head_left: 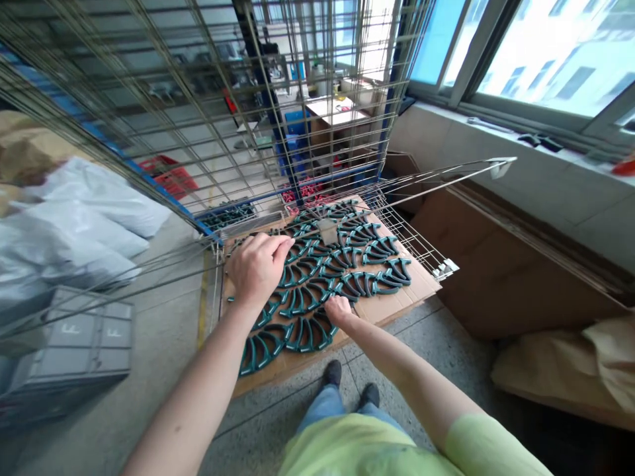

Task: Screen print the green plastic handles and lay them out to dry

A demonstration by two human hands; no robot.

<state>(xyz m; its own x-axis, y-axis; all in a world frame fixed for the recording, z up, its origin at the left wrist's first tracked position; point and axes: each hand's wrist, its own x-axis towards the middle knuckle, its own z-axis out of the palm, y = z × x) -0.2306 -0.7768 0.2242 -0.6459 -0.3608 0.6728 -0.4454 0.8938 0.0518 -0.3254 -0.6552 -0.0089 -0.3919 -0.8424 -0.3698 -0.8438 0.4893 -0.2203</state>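
Note:
Several dark teal curved moulded pieces [302, 334] lie in nested arcs on a brown cardboard sheet [409, 287], which rests on a wire rack shelf [411, 241]. My left hand [258, 268] is curled over the pieces at the sheet's left side, and the palm hides whatever lies beneath it. My right hand [338, 311] is bunched, its fingertips resting on the pieces near the front of the sheet. A pale square of card or paper [327, 231] stands among the pieces at the back.
A tall wire rack [223, 112] rises ahead, with its frame also passing left. White sacks [74, 218] and a grey plastic crate [74, 350] stand left. A large cardboard box [516, 271] stands right, below a windowsill [496, 135]. My feet [347, 383] show on the floor.

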